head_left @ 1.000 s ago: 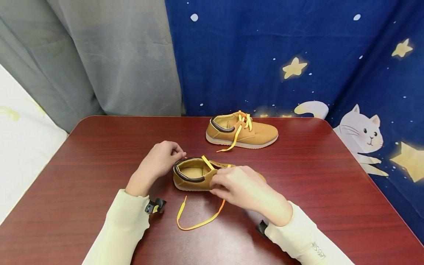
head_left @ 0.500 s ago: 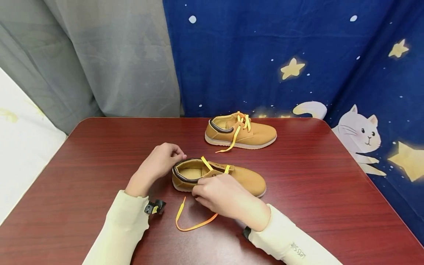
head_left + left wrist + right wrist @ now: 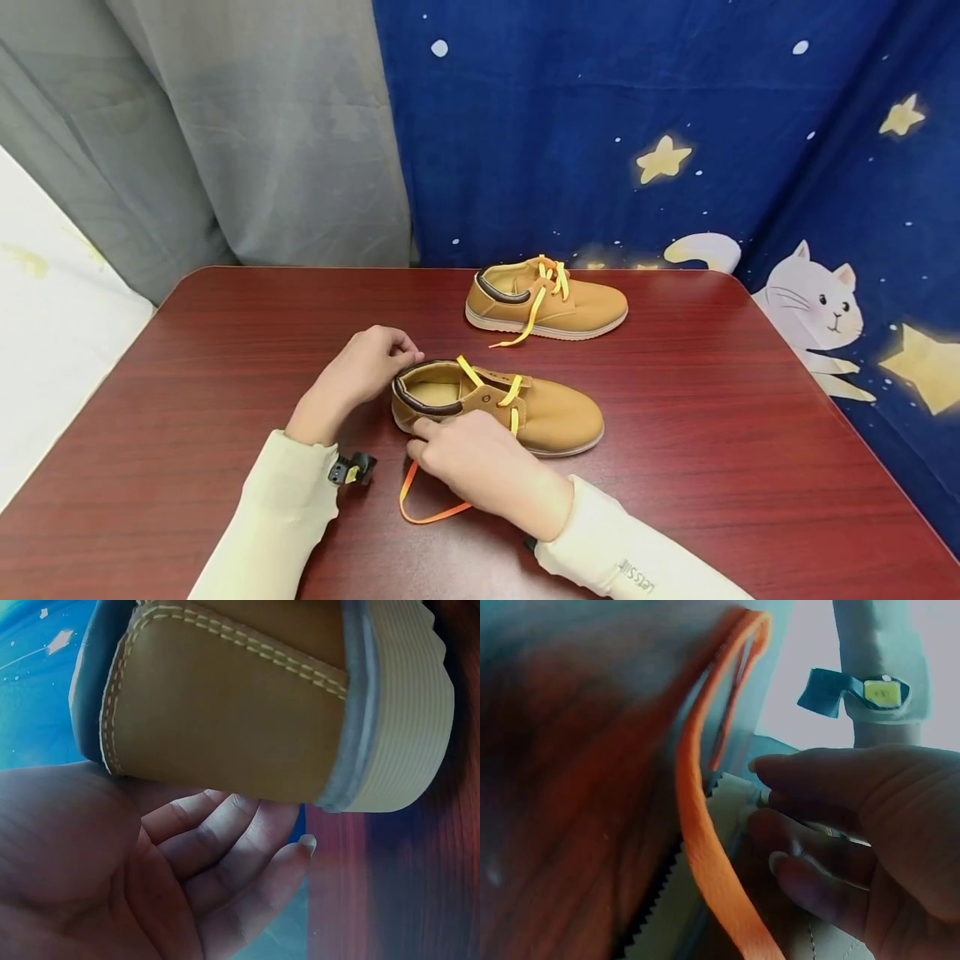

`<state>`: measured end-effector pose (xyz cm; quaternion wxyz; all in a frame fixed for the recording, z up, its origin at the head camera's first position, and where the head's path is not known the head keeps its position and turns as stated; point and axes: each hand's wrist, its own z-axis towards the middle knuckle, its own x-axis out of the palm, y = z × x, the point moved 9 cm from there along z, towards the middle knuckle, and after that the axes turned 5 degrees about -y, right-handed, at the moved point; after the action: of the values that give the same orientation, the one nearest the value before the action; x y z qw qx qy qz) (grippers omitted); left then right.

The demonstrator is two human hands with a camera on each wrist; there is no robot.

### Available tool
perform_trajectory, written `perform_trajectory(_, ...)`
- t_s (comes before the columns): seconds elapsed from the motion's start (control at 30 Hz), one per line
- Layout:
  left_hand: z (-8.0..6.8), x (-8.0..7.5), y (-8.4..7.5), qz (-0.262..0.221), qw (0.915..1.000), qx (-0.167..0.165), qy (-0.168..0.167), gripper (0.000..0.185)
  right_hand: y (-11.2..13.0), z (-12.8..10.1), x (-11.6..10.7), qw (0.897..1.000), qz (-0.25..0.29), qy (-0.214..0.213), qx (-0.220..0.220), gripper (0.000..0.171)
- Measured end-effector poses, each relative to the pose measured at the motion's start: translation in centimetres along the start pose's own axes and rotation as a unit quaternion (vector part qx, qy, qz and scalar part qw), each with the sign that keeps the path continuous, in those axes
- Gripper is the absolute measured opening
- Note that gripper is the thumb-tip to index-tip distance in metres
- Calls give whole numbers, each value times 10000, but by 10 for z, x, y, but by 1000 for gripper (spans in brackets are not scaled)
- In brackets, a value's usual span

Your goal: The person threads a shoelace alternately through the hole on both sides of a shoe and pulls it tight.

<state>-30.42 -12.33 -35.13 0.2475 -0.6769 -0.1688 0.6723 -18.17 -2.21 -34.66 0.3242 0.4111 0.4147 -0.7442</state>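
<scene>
A tan shoe (image 3: 566, 408) stands on the table, toe to the right, with a loosened yellow-orange shoelace (image 3: 426, 520). My left hand (image 3: 363, 362) is at the heel's far side. In the left wrist view its curled fingers (image 3: 225, 874) pass behind the heel (image 3: 232, 712); the thumb tip is hidden, so any grip there cannot be made out. My right hand (image 3: 480, 458) is at the shoe's near side, close to the heel. In the right wrist view its thumb and fingers are apart, beside the sole, with the lace (image 3: 697, 825) looping past and its tip hanging free.
A second tan shoe (image 3: 588, 307) stands farther back, its yellow lace tied and one end trailing on the table. The dark red table (image 3: 187, 375) ends at a curtain (image 3: 525, 125) with stars and a cat.
My right hand has moved left along the shoe's near side, from the eyelets to near the heel, uncovering the front of the shoe. The left hand has stayed at the heel.
</scene>
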Motion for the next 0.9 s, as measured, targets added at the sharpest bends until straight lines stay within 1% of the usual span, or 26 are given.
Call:
perform_trajectory(0.23,0,2,4,-47,9999,35,108,20,9,4,4,9994,-319,58,-111,5)
perform_trajectory(0.4,1,3,3,-54,9999,87,139,19,13,5,8,9991,-287,223,-200,8)
perform_trajectory(0.6,0,3,1,-17,9999,81,140,19,15,7,9,9993,-280,82,-217,10)
perform_trajectory(0.9,-1,1,-1,120,9998,100,103,21,16,8,13,9992,-313,83,-232,15)
